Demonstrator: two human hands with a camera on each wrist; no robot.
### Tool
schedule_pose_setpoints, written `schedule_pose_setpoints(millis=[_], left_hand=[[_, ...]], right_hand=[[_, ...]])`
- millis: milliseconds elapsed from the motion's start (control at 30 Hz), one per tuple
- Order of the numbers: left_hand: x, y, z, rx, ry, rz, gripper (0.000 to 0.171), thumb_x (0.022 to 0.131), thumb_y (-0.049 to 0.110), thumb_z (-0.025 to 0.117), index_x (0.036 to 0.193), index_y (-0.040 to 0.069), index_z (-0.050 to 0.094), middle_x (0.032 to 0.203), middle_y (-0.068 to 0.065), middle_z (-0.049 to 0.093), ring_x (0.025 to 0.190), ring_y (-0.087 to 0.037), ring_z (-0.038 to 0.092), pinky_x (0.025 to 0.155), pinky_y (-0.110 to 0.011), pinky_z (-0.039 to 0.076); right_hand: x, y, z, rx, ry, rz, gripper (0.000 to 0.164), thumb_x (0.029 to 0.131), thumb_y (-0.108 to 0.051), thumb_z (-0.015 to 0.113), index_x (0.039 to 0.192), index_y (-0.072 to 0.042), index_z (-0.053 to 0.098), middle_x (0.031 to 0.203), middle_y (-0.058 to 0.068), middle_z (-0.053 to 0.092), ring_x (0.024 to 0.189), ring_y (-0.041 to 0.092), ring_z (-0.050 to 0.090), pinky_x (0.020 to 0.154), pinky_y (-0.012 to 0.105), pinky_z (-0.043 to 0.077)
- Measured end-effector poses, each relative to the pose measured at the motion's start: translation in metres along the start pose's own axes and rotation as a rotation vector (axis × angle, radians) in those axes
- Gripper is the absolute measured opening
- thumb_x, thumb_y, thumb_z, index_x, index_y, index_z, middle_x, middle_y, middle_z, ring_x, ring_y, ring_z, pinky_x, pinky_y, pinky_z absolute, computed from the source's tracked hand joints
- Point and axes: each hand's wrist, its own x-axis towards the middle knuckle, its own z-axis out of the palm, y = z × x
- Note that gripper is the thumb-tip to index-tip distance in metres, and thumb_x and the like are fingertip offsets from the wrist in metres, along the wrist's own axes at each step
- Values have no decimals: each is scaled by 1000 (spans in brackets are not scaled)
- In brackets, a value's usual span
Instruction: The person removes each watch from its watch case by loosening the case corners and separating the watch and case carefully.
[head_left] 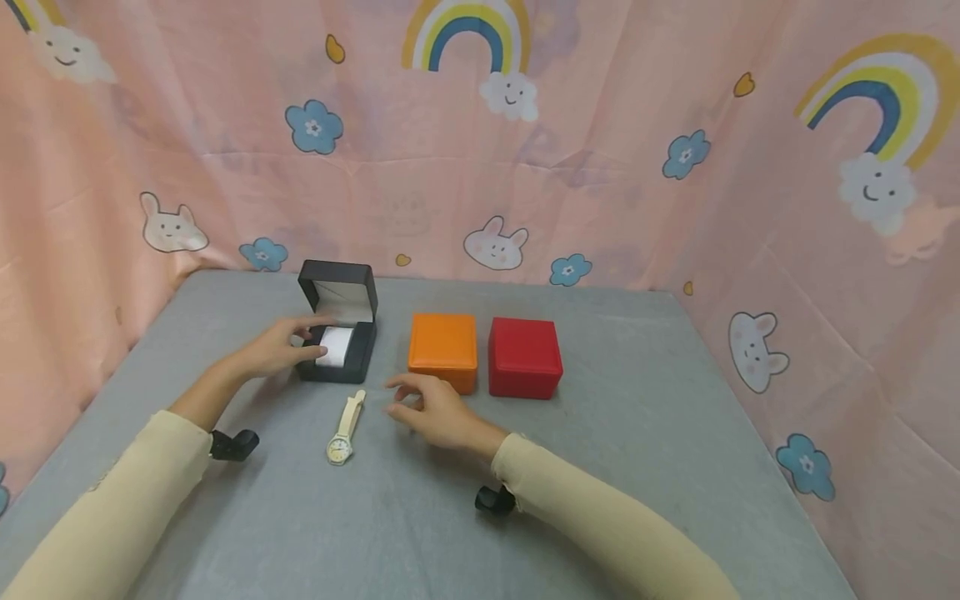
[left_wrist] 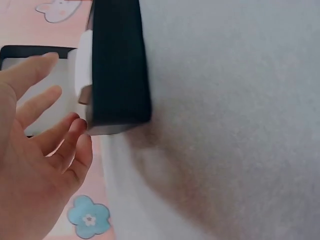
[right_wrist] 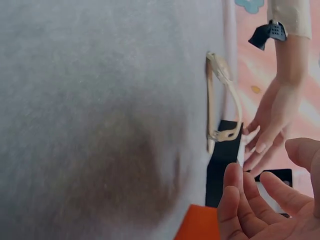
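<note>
A black watch box (head_left: pixel 360 354) stands with its lid (head_left: pixel 337 287) raised at the back left of the table, a white cushion (head_left: pixel 335 345) inside it. Over the box's left side reaches my left hand (head_left: pixel 279 348), thumb and fingers spread right at the cushion. In the left wrist view its fingers (left_wrist: pixel 40 107) are loosely bent beside the black wall of the box. A cream wristwatch (head_left: pixel 345 429) lies in front of the box, dial toward me. To the right of the watch hovers my right hand (head_left: pixel 435 410), fingers loosely curled with nothing between them.
Just beyond my right hand sits an orange box (head_left: pixel 442 342), closed, with a closed red box (head_left: pixel 525 358) to its right. Grey cloth covers the table (head_left: pixel 630 467). A pink patterned curtain (head_left: pixel 600 192) hangs along the table's back and sides.
</note>
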Motion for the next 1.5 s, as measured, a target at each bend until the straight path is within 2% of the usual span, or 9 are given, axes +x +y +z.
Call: schedule_pose_setpoints(millis=[200,400,600,833,900,1033,1167,1333,1500], left_hand=[[-6,13,-3,-16,67,-23,51,103,21,58,148,2,47,150,-28,46,130,-46,49,101,-64,44],[-9,27,2,-75,137,21,46,103,18,57,145,1,51,145,-24,54,125,-40,55,100,-57,47],[-10,43,8,-121,175,77,43,104,18,57,142,0,54,141,-25,58,121,-38,59,98,-54,49],[-3,57,14,-136,166,104,40,102,15,59,140,1,57,138,-22,61,120,-35,60,88,-37,51],[-1,60,16,-132,161,108,40,102,15,59,140,1,57,139,-22,61,120,-34,59,90,-39,51],[7,67,20,-144,145,114,41,103,16,58,141,4,56,142,-21,59,120,-34,58,100,-51,49],[16,74,23,-178,113,121,41,103,17,58,142,6,56,142,-18,59,120,-33,58,107,-57,45],[27,83,28,-201,86,169,40,102,14,59,141,4,57,140,-18,60,116,-31,58,103,-51,49],[35,87,37,-184,72,182,41,102,15,59,141,4,57,142,-18,59,120,-32,58,93,-42,50]], right_hand=[[-13,0,-11,-27,73,-34,41,99,-19,64,138,-6,59,134,14,66,111,26,68,90,34,57],[-20,0,-22,-53,144,-49,41,99,-21,65,139,-9,59,133,8,66,97,20,66,79,26,56],[-26,-1,-32,-56,190,-24,40,99,-22,66,138,-14,60,132,7,66,95,19,63,78,27,54],[-33,7,-37,-59,282,-39,37,97,-17,67,134,-13,63,124,8,68,94,18,62,79,27,54],[-34,10,-39,-40,319,-49,35,97,-15,66,132,-10,63,122,9,69,97,19,63,81,29,55],[-35,14,-45,-11,392,-72,31,96,-10,67,126,-5,66,120,11,70,100,24,67,82,33,56],[-34,19,-50,4,420,-48,29,96,-9,66,124,-5,66,123,11,69,101,25,67,81,32,55],[-36,25,-50,-2,432,-26,32,96,-11,65,128,-7,64,127,9,67,103,24,65,83,30,53],[-38,27,-47,2,475,-38,40,97,-10,65,135,-4,58,131,13,64,106,26,64,87,38,55]])
